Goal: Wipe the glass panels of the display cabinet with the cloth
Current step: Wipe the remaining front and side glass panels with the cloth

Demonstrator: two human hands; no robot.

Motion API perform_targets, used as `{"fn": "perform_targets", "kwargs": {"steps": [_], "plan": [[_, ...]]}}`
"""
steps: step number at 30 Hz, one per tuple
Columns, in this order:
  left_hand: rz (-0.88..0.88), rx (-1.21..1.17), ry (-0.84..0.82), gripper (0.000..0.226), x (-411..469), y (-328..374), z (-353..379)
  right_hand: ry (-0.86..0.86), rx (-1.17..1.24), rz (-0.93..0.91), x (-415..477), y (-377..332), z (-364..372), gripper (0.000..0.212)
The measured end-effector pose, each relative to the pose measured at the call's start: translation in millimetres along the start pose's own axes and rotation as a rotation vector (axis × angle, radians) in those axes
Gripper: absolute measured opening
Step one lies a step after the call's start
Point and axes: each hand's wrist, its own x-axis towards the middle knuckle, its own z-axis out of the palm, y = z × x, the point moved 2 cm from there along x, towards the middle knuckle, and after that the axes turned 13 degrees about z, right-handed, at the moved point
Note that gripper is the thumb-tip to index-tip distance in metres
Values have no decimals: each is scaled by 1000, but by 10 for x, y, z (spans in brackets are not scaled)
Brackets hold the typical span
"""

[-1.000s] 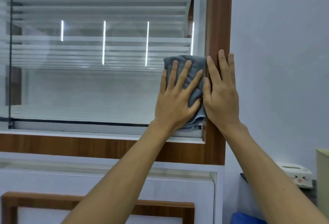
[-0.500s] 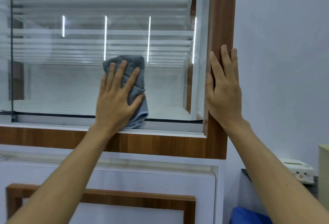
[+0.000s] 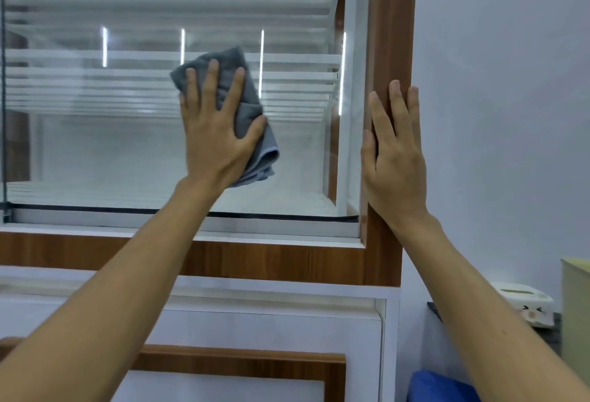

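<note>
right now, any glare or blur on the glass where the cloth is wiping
Head view: vertical white light streaks reflect on the glass panel, one beside the grey cloth. Left hand, cloth and right hand are sharp, no motion blur. The wide lens bows the wooden frame.

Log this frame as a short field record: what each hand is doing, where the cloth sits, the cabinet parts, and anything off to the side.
left hand: flat, fingers spread, pressing the cloth against the glass
right hand: open, flat on the wooden frame, holding nothing
cloth: grey, folded, on the glass panel, right of centre
glass panel: shows reflected light strips
wooden frame: brown, along the right and bottom edges of the panel
side items: white tissue box low at right; blue object at bottom, unclear what it is
</note>
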Motion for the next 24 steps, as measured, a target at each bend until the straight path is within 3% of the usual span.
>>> {"fn": "perform_targets", "kwargs": {"steps": [9,24], "plan": [[141,-18,-74,78,88,990,389,-24,-4,-16,-5,2,-25,47],[276,-229,-58,57,-399,1225,380,-48,31,10,-69,37,-29,47]]}}
